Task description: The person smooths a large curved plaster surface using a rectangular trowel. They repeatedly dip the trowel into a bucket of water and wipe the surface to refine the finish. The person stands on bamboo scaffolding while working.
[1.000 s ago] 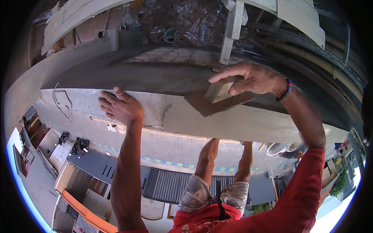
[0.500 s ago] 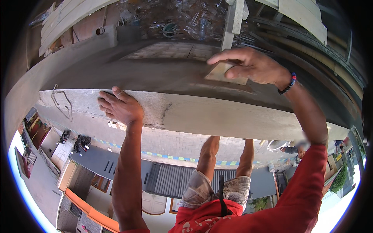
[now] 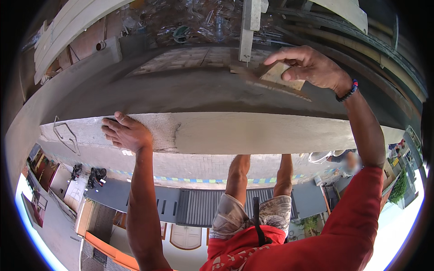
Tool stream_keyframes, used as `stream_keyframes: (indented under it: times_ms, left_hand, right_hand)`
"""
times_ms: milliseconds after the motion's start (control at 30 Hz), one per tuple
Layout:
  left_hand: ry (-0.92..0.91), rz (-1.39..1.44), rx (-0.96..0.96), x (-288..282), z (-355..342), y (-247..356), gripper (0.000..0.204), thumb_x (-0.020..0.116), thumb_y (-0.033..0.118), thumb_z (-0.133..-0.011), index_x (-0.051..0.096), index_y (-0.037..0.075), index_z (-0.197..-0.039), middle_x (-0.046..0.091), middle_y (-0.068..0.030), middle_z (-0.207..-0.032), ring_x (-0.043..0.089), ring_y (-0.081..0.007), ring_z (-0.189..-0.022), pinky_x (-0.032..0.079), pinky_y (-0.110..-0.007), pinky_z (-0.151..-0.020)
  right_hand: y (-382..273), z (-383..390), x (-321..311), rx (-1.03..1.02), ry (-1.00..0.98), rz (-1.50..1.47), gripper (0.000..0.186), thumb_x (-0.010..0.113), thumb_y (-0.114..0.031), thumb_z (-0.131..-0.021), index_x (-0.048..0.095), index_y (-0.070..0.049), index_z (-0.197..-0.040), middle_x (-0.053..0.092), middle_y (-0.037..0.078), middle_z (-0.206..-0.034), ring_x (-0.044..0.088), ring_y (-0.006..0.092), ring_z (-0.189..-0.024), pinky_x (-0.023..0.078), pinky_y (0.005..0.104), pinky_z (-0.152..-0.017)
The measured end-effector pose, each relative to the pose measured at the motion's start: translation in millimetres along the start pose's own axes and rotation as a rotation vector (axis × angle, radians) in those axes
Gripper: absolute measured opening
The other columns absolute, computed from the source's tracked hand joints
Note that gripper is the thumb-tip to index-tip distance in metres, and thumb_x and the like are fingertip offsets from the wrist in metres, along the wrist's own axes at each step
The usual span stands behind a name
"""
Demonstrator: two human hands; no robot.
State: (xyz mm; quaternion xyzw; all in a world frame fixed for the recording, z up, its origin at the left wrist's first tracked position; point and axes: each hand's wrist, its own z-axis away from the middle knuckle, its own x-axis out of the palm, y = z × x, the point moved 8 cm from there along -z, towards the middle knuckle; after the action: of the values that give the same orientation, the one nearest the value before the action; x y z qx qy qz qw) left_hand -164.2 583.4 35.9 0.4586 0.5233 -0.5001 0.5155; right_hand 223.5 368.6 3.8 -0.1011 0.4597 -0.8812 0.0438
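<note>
My right hand (image 3: 318,67) grips the block-shaped handle of a wooden float (image 3: 282,77), whose thin board is blurred by motion. The float is over dark, smooth, wet-looking mortar (image 3: 181,92) covering the upper surface of a long ledge. My left hand (image 3: 129,134) rests on the pale front face (image 3: 253,131) of the ledge, near its upper edge, fingers stretched out and nothing held. Beside that hand the face is rough, and a jagged seam divides it from a smoother stretch.
A bent wire (image 3: 65,135) sticks out at the ledge's left. Behind the mortar stands an upright wooden post (image 3: 247,34), with clear plastic litter (image 3: 203,20) beyond. Boards line the far right. Below the ledge lies paved ground; a person (image 3: 350,161) is down at the right.
My right hand has moved the float to the right across the mortar. My left hand stays at the same spot on the ledge while the view has shifted slightly.
</note>
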Motion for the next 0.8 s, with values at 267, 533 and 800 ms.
stream_keyframes:
  times_ms: [267,533,800]
  left_hand:
    - [-0.002,-0.001,0.018,-1,-2,3,0.078,0.019,0.060,-0.099,0.024,0.000,-0.149,0.022,-0.0271,-0.152,0.023,-0.0405,-0.139,0.022,-0.054,-0.110]
    - [0.050,-0.033,0.024,4,-6,-3,0.080,0.019,0.061,-0.098,0.026,-0.001,-0.148,0.029,-0.0227,-0.147,0.028,-0.0386,-0.136,0.025,-0.053,-0.108]
    - [0.052,-0.022,0.028,2,-7,-2,0.079,0.020,0.061,-0.098,0.027,0.000,-0.147,0.031,-0.0219,-0.147,0.029,-0.0377,-0.136,0.025,-0.053,-0.108]
  right_hand:
    - [24,13,46,-0.088,-0.184,0.004,0.045,0.071,-0.034,-0.085,0.063,-0.010,-0.123,0.065,0.009,-0.121,0.057,0.0244,-0.116,0.044,0.0378,-0.101]
    - [82,28,-26,0.168,0.028,0.103,0.047,0.076,-0.019,-0.078,0.064,-0.009,-0.122,0.066,0.008,-0.113,0.060,0.0212,-0.101,0.046,0.0359,-0.096]
    - [65,59,11,0.067,-0.113,0.033,0.041,0.073,-0.021,-0.082,0.066,-0.012,-0.121,0.067,0.007,-0.110,0.060,0.0238,-0.105,0.044,0.0360,-0.096]
